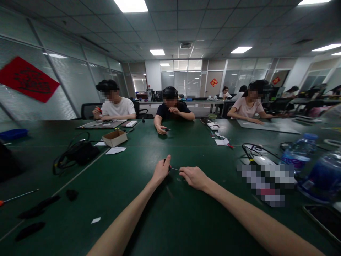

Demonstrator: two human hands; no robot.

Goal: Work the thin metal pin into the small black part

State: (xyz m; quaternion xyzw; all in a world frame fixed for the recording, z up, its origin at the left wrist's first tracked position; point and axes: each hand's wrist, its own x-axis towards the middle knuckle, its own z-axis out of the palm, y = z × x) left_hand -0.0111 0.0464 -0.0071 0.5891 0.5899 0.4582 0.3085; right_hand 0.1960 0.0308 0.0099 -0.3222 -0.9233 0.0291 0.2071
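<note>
In front of me, above the green table, my left hand is wrapped round the dark handle of a screwdriver, thumb pointing up. Its thin metal shaft runs to the right. The fingertips of my right hand are pinched together at the far end of that shaft, covering its tip. Most of the handle is hidden inside my left hand.
On the left are a screwdriver, black pieces, a black cable bundle and a cardboard box. On the right stand water bottles beside a phone. Across the table a person holds a small dark object.
</note>
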